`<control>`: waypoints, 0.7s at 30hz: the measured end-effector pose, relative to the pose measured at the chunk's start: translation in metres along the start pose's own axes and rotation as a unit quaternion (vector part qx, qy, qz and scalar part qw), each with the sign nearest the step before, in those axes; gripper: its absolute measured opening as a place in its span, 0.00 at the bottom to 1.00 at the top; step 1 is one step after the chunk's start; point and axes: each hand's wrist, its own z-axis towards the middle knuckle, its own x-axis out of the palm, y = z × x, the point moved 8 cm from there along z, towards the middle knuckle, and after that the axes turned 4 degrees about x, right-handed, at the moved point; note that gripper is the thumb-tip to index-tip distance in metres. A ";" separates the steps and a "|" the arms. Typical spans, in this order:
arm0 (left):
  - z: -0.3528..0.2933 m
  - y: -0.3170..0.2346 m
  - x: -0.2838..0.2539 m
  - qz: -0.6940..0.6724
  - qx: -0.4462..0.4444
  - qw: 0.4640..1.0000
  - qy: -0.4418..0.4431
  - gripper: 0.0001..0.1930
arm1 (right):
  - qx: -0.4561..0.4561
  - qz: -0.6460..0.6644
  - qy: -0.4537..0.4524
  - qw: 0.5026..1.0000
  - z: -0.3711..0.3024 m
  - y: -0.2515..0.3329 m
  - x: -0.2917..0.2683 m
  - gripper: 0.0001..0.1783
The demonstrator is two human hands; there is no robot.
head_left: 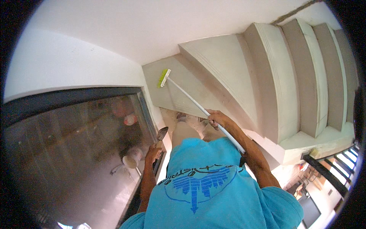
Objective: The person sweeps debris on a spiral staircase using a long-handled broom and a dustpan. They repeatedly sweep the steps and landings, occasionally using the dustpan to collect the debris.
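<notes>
My right hand (220, 118) is closed round the long white handle of a broom (188, 96). The broom's head, white with lime-green bristles, is over the lowest stair tread (183, 82) near the wall corner; I cannot tell whether the bristles touch it. Behind my hand the handle runs along my right forearm. At my left side, beside the dark window frame, my left hand (153, 152) grips a small trowel (162, 134) by its handle, blade pointing up and away from me.
Grey winding stairs (280, 80) climb to the right. White walls (72, 57) stand ahead and left. A large dark-framed glass pane (68, 152) fills the left, with a pale bucket (133, 157) seen in it. Dark railing bars (328, 175) and cluttered things lie at lower right.
</notes>
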 end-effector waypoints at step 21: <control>0.048 -0.008 -0.096 0.221 -0.020 0.973 0.057 0.23 | 0.058 0.111 -0.240 0.963 -0.160 -0.106 0.073 0.33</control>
